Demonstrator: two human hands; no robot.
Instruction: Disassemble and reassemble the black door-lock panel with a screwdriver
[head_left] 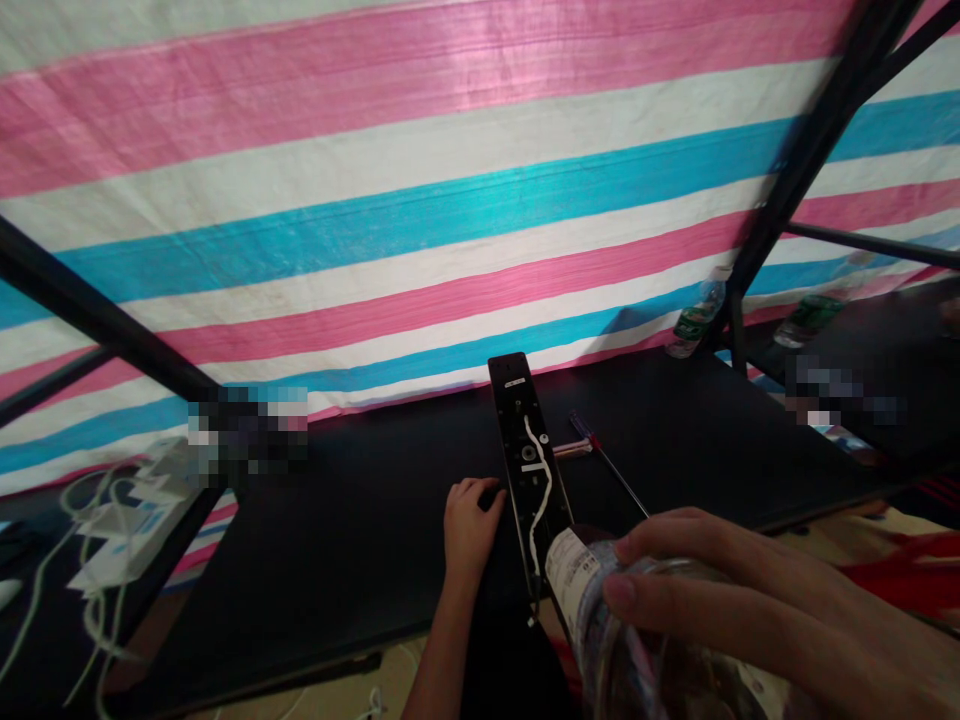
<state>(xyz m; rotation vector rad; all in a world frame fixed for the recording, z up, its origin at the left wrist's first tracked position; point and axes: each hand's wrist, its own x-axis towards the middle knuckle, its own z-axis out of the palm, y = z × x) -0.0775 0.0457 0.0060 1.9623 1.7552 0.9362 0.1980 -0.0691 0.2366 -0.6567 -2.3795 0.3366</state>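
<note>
My left hand (471, 525) lies on the black table, fingers loosely bent and apart, just left of a long black panel (510, 420). It looks like a lock panel, with a white cable (550, 485) running along its inner side and a small plug at the near end. Close to the camera, my right hand (712, 570) grips a clear plastic bottle (596, 650) with a white printed label. The bottle is tilted and covers the panel's near right corner; its contents are hard to make out. Right of the panel lies a screwdriver (596, 442).
A water bottle (697, 318) stands at the table's far right corner, and another bottle (814, 315) is on the neighbouring table. White boxes and cables (124, 530) lie on the left. Black metal posts (787, 180) and a striped sheet (420, 220) bound the back.
</note>
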